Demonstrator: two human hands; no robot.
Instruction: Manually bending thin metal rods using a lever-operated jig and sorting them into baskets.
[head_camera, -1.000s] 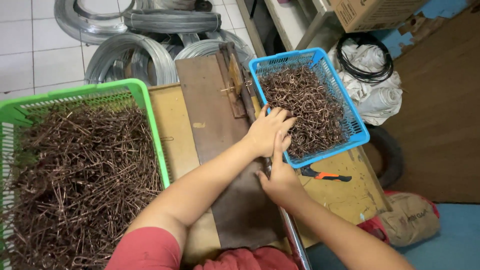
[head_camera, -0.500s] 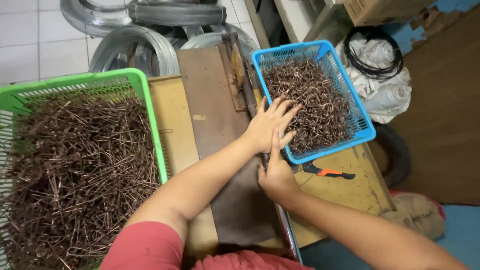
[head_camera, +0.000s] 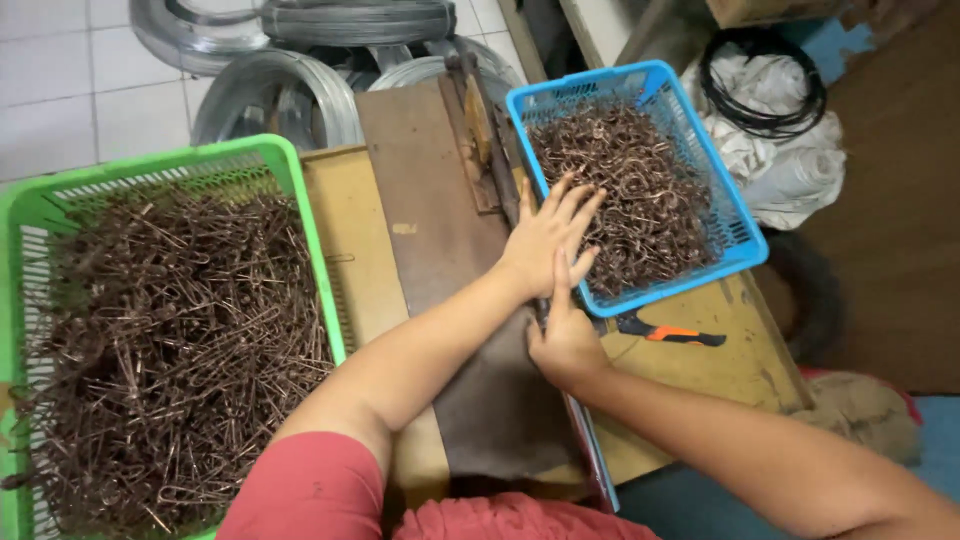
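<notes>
Reaching with the left hand (head_camera: 545, 240), fingers spread flat, over the rim of the blue plastic basket (head_camera: 742, 232) onto the bent brown wire hooks (head_camera: 640, 195); bracing the right hand (head_camera: 566, 335), loosely curled, holding nothing visible, on the wooden desk (head_camera: 700, 370). Better picking few, avoiding tangles.

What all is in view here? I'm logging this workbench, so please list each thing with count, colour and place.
green basket: one, green, left, full of straight brown wire pieces
blue basket: one, blue, upper right, holds curled brown wire pieces
bending jig board: one, brown, centre
pliers: one, orange and black, below blue basket
wire coils: several, grey, floor at top
black cable: one coil, on white cloth, right
left hand: at blue basket's edge, fingers spread
right hand: on the board's edge, forefinger raised
</notes>
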